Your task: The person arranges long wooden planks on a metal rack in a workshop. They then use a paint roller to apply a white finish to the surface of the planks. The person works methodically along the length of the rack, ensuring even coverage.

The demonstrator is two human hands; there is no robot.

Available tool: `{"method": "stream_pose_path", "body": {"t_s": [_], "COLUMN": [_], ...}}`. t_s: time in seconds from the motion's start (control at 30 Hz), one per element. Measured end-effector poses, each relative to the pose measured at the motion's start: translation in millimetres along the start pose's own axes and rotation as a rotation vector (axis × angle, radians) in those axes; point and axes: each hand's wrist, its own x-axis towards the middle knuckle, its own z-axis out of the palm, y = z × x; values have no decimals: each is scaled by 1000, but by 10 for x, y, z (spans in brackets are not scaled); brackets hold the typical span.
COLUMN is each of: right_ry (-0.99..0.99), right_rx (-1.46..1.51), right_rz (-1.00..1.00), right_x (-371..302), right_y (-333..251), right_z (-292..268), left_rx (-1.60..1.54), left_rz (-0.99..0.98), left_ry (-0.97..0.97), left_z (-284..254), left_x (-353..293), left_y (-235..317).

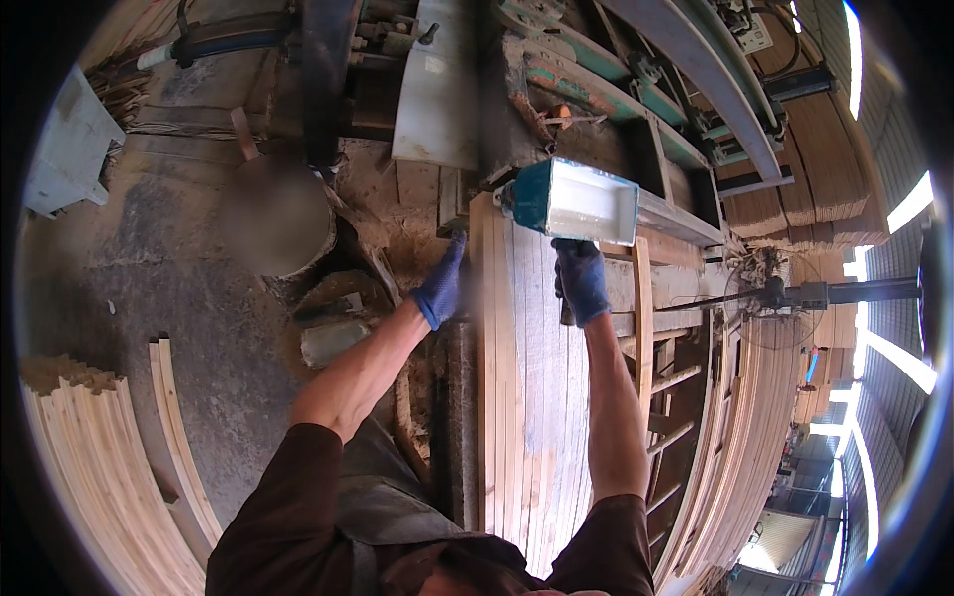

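Note:
My right hand (582,280), in a dark blue glove, is closed round the handle of a glue spreader (593,203). Its hopper is a teal box with a white, coated inside. The spreader is over the far end of a row of narrow wooden strips (517,417) lying side by side, whose upper faces look wet and whitish. My left hand (442,284), in a blue glove, is along the left side of the strips, fingers stretched forward near a small wooden block (452,204). No held thing shows in it.
Green-framed machinery (636,99) stands ahead and to the right. A rack (668,437) with crossbars and long boards (740,427) runs along my right. On the left are a round bin (278,219), blurred on top, and stacked strips (99,467). A fan (775,293) stands at far right.

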Motion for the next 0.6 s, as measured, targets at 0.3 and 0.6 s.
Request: {"method": "stream_pose_path", "body": {"t_s": [0.3, 0.6], "right_ry": [-2, 108], "right_rx": [-459, -243], "right_rz": [50, -192], "right_x": [-2238, -440], "right_y": [910, 474], "right_z": [-600, 192], "left_rx": [-3, 42], "left_rz": [-5, -89], "left_ry": [-259, -111], "left_z": [60, 263], "left_x": [-13, -196], "left_y": [52, 179]}}
